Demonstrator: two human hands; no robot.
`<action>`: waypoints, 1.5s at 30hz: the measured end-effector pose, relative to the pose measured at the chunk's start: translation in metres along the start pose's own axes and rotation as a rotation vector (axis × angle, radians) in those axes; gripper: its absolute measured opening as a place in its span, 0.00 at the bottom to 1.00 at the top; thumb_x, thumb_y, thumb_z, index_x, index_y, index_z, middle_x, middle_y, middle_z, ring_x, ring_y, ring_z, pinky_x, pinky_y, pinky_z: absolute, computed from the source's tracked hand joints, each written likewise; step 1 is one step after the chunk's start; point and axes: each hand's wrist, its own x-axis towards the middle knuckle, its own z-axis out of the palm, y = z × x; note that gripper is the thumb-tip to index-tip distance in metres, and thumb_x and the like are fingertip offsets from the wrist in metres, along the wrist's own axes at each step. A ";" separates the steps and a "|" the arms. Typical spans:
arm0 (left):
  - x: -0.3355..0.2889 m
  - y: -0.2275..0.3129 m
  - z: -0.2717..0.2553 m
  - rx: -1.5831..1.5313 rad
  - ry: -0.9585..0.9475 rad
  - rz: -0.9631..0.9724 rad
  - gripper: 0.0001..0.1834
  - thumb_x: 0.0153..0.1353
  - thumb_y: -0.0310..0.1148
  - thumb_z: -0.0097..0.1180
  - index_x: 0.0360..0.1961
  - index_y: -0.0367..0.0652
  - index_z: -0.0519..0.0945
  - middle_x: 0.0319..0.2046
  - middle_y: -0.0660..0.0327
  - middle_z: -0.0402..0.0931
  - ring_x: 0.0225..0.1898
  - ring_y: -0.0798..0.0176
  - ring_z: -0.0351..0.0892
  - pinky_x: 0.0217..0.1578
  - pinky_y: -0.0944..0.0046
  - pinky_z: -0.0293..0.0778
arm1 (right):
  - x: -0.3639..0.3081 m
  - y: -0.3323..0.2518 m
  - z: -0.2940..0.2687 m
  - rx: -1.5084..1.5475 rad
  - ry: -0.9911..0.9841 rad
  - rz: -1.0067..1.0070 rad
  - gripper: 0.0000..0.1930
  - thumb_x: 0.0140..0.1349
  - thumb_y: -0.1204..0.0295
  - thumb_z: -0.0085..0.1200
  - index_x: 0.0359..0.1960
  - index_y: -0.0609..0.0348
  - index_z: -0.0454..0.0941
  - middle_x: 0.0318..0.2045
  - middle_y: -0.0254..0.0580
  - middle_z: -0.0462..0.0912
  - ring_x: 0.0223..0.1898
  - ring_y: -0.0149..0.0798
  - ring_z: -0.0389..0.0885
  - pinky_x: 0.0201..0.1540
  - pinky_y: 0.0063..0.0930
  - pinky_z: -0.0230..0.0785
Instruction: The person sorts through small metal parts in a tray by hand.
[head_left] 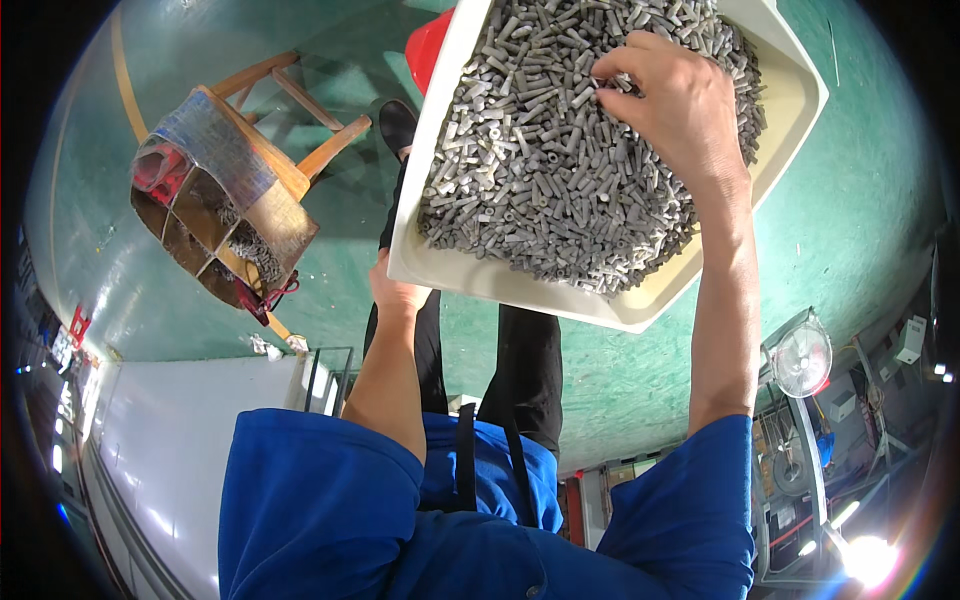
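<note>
A large cream-white plastic tray (520,293) is heaped with small grey tube-shaped pieces (560,170); a few show a hole in their ends. My right hand (675,100) is over the upper right of the heap, thumb and forefinger curled in a pinch around one or more of the small grey pieces. At the tray's near left corner, my left hand (398,288) grips the edge from beneath, its fingers largely hidden by the tray wall.
Left of the tray stands a wooden stool (320,150) beside a worn divided box (215,215) holding red material and more grey pieces. Something red (428,48) sits behind the tray's left edge. At right is a fan (802,360); a pale panel (190,450) lies lower left.
</note>
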 end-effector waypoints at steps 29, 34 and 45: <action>0.008 -0.017 0.019 0.045 0.020 0.046 0.11 0.39 0.37 0.56 0.27 0.48 0.77 0.29 0.62 0.76 0.35 0.56 0.73 0.33 0.60 0.74 | 0.045 -0.022 -0.009 0.129 0.124 0.016 0.04 0.43 0.73 0.55 0.22 0.58 0.77 0.20 0.39 0.74 0.26 0.42 0.76 0.29 0.32 0.68; 0.008 -0.018 0.025 0.001 -0.014 0.008 0.11 0.40 0.37 0.56 0.27 0.48 0.77 0.29 0.62 0.76 0.35 0.56 0.73 0.32 0.61 0.74 | 0.046 -0.018 -0.007 0.011 0.045 0.036 0.05 0.43 0.72 0.54 0.22 0.58 0.76 0.21 0.39 0.74 0.26 0.42 0.76 0.29 0.33 0.68; 0.006 -0.006 0.000 0.097 -0.050 0.016 0.12 0.40 0.37 0.57 0.28 0.47 0.76 0.31 0.62 0.75 0.37 0.56 0.73 0.33 0.62 0.74 | 0.014 -0.007 -0.031 1.430 0.108 0.370 0.06 0.47 0.72 0.52 0.20 0.63 0.73 0.17 0.26 0.65 0.18 0.20 0.55 0.20 0.14 0.47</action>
